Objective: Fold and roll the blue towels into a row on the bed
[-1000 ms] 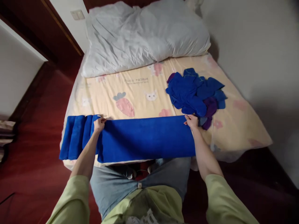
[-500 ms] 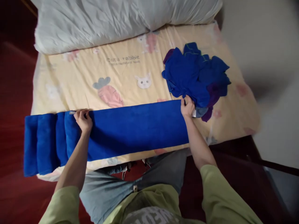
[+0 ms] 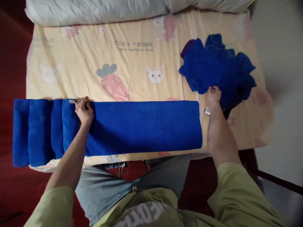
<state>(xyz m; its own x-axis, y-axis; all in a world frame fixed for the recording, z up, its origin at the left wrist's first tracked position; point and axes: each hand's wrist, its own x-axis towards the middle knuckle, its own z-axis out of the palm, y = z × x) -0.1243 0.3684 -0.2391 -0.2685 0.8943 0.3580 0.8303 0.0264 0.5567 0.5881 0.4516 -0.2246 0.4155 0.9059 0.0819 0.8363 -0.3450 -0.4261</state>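
Observation:
A long blue towel (image 3: 146, 126) lies flat along the near edge of the bed, its right end straight and uncovered. My left hand (image 3: 84, 111) is closed in a pinch at its far edge, just right of several puffy blue folds (image 3: 39, 132) lined up at the left. Beside that hand shows a small white tag (image 3: 71, 101). Over to the right, my right hand (image 3: 214, 95) pinches the near edge of a crumpled pile of blue cloths (image 3: 208, 67) with some purple among them. Another white tag (image 3: 207, 110) sits by my right wrist; what it is sewn to is hidden.
The yellow bedsheet (image 3: 134, 75) has printed rabbits and carrots. A rolled white quilt (image 3: 94, 12) stretches across the far side. A pale wall (image 3: 279, 94) stands at the right, and dark red floor (image 3: 11, 195) surrounds the bed.
My right hand has left the towel's far right corner and moved right to the pile's edge. My left hand stays beside the folds. The camera view has shifted.

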